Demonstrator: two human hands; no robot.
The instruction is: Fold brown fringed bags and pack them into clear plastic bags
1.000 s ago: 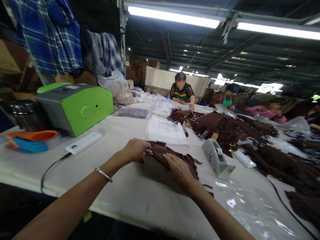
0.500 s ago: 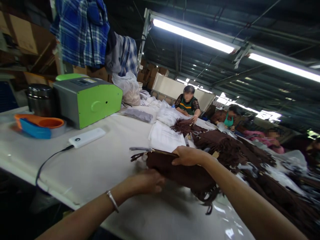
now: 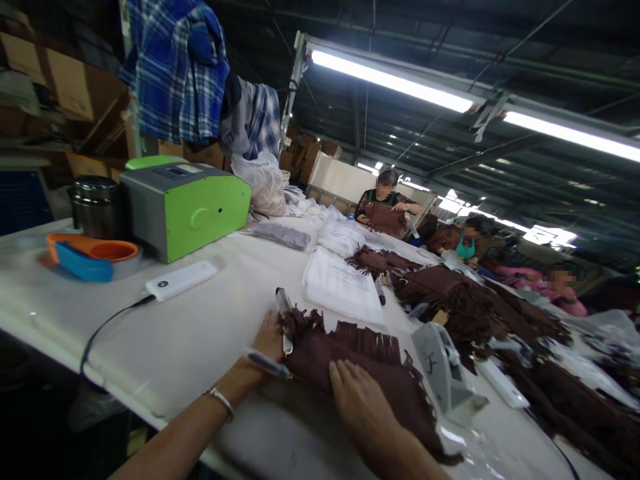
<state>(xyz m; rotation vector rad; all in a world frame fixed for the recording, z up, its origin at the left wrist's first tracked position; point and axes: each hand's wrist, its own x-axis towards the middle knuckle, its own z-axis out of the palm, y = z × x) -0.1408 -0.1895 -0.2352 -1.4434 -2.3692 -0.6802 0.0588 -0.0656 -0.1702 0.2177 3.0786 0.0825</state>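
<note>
here, the brown bag (image 3: pixel 395 380) lies on the table (image 3: pixel 240 287) under your flat right hand (image 3: pixel 363 400), fingers together.
its long axis slants rightward, toward you, from your left hand (image 3: pixel 270 339) at its end; whether that grips, i cannot tell.

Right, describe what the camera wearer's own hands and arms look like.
The left hand has a slim, curved, shiny silver bangle at its wrist; the right hand shows none. No gloves or sleeves are visible on either side.
</note>
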